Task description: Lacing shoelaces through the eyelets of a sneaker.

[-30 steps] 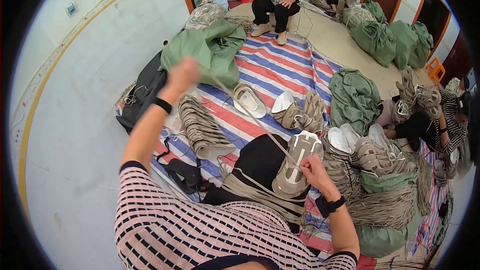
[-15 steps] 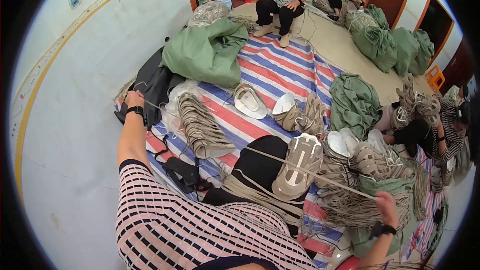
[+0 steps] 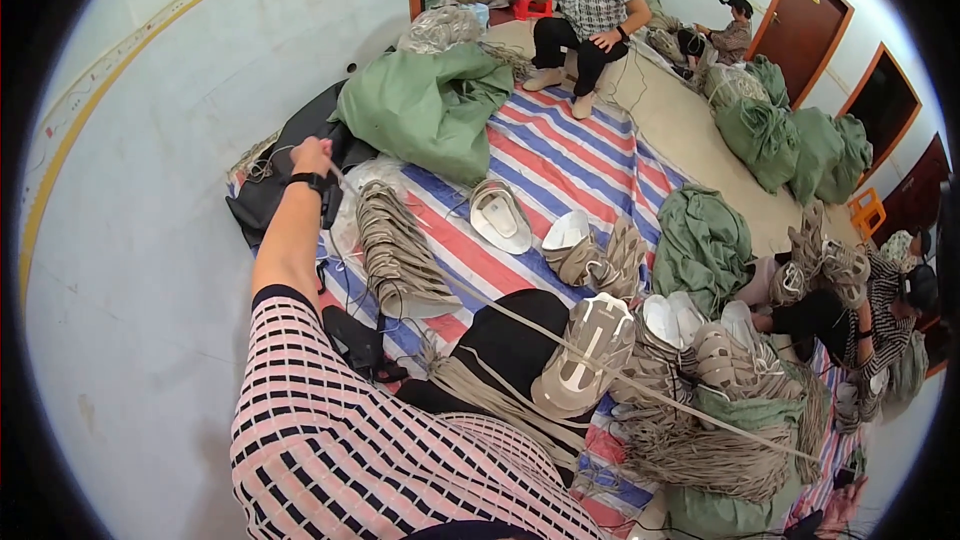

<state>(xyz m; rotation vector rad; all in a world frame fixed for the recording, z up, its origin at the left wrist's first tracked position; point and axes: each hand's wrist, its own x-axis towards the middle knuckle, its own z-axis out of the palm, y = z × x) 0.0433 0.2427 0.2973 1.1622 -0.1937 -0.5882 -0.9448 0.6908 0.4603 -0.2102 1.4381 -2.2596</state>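
Now we see our left hand (image 3: pixel 312 155) stretched far out to the left, up by the pale wall. It is closed tight around one end of a long tan lace (image 3: pixel 520 320). The lace runs from that hand, across the striped mat (image 3: pixel 560 155), over the tan shoe (image 3: pixel 585 355) on our lap, and away to the lower right. We cannot see our right hand at all, so we cannot tell what it does; the lace just runs on to the right edge near a heap of tan laces (image 3: pixel 720 440).

We think the lace is light and soft. It looks pulled straight and tight now, but it would flop and tangle if let go. It is thin, so it could slip through loose fingers. The best place to hold it is near the tip, pinched hard or wrapped once around the fingers.

The shoe looks light too, with a firm sole and a soft top. We would hold it by the sole or the heel.

Just left of the shoe lies a bundle of laces (image 3: pixel 395 245) on the mat. Farther off are more shoes (image 3: pixel 590 250) and a white sole (image 3: pixel 498 215). A big green sack (image 3: pixel 425 105) sits far left. Another person (image 3: pixel 590 15) sits at the far end, and one more works at the right.
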